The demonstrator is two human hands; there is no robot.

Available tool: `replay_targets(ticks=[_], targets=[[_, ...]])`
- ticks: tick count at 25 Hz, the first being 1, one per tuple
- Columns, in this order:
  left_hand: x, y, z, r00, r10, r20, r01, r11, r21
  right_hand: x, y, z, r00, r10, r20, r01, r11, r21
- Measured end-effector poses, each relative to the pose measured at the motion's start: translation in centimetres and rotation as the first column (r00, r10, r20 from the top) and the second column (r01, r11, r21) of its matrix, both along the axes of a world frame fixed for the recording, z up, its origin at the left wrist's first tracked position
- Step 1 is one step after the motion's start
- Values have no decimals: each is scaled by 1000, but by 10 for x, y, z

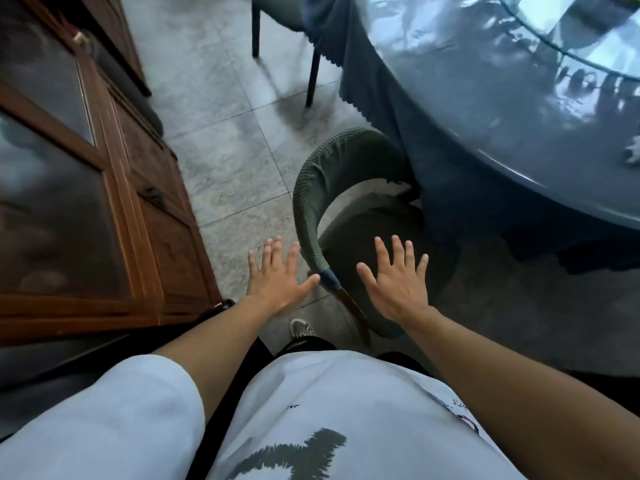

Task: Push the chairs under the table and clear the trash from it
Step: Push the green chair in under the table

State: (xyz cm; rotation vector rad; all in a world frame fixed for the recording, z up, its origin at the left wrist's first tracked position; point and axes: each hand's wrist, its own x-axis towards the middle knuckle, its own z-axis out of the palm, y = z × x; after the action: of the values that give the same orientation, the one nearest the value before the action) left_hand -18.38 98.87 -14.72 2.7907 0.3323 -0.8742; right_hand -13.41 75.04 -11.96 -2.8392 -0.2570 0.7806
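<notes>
While both arms reached forward from a white printed shirt [346,410], the left hand [277,282] and the right hand [398,285] were spread flat, fingers straight and apart, gripping nothing. The left hand hovered just outside the curved green backrest of the near chair [311,188], its thumb close to the dark-wrapped end of that backrest, though actual contact could not be told. The right hand was held over the chair's dark seat. That chair stood partly tucked beside the round table [485,109], its front end at the hanging grey tablecloth [381,98]. A second chair [277,15] stood farther off at the table's edge, only its legs and seat rim in view. On the glossy tabletop a glass turntable [571,36] reflected light, and a small white crumpled scrap [633,150] lay near the right edge of view. A wooden cabinet [104,188] with glass doors stood to the left; its contents were too blurred to tell. Grey stone tiles [214,140] covered the floor, and one shoe [301,329] showed below.
</notes>
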Motion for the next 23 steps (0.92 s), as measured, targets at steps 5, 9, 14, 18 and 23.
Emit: replay_targets(ticks=[5, 9, 14, 18, 23], targets=[[-6, -20, 11, 998, -32, 52, 30, 999, 41, -7, -32, 4, 999, -26, 41, 26, 1000, 12], [-15, -16, 24, 989, -123, 85, 115, 989, 92, -16, -38, 3, 1000, -29, 10, 29, 999, 43], [25, 0, 21, 965, -245, 88, 235, 965, 118, -12, -30, 3, 996, -88, 23, 86, 994, 60], [107, 20, 20, 908, -404, 114, 388, 911, 139, 20, -3, -2, 986, -166, -21, 167, 984, 58], [245, 52, 14, 765, -602, 227, 589, 798, 128, 98, 58, -6, 918, -387, -85, 392, 918, 61]])
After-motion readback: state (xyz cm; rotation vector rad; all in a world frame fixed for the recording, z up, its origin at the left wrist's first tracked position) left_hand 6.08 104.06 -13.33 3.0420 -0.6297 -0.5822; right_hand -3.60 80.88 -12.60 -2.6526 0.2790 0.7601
